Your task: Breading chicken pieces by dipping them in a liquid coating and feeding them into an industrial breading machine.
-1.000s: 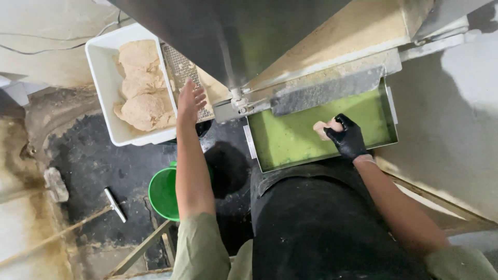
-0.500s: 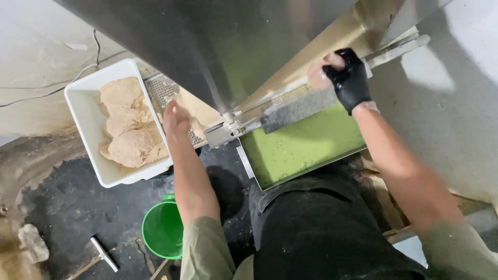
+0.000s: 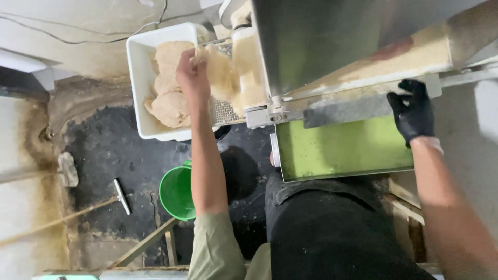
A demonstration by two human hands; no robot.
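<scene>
1. The left hand (image 3: 193,72) is bare and raised over the right-hand rim of the white tub (image 3: 139,78). Its fingers are curled together around the edge of a pale breaded cutlet (image 3: 220,67), which hangs from the grip between the tub and the machine.
2. The right hand (image 3: 413,111) wears a black glove. Its fingers are spread and bent over the lower edge of the steel machine (image 3: 332,36), touching the grey crumb-dusted flap (image 3: 347,106) there; nothing is pinched in it.
3. Taking the machine as the landmark: the tub sits just to its left, holding more breaded cutlets (image 3: 168,98) stacked along its length.
4. A wire mesh belt (image 3: 224,110) runs out of the machine's left end, just beside the tub, with the held cutlet above it.
5. Directly below the machine's flap lies a green tray (image 3: 342,150), its surface bare and its near rim against the person's black apron (image 3: 342,233).
6. Below and left of the machine, on the dark floor (image 3: 104,150), stands a green bucket (image 3: 176,192), partly hidden by the left forearm.
7. Open room lies between the tub and the bucket.
</scene>
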